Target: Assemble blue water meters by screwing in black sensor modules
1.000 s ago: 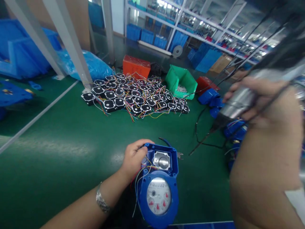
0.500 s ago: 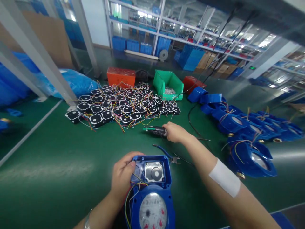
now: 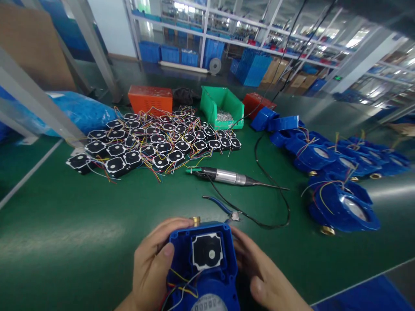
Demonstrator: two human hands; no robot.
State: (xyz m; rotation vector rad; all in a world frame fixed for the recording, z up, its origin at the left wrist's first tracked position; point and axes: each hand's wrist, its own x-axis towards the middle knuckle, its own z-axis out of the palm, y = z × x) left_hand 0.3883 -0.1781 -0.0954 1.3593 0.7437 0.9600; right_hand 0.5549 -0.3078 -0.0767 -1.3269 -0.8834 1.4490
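Spread at left on the green worktop (image 3: 81, 216), black wired modules (image 3: 154, 142); nearer, the left hand (image 3: 152, 259) clasped on the left wall of a blue meter (image 3: 214, 280), low in the middle. Just beyond, pliers (image 3: 218, 203) and a power screwdriver (image 3: 227, 177), then the right hand (image 3: 259, 268), fingers against the meter's right side, thumb apart, whether gripping, cannot tell. Farthest right, other meters (image 3: 335, 205) with brass fittings (image 3: 327, 230).

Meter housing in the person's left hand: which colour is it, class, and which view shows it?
The meter housing is blue; it shows in the head view.
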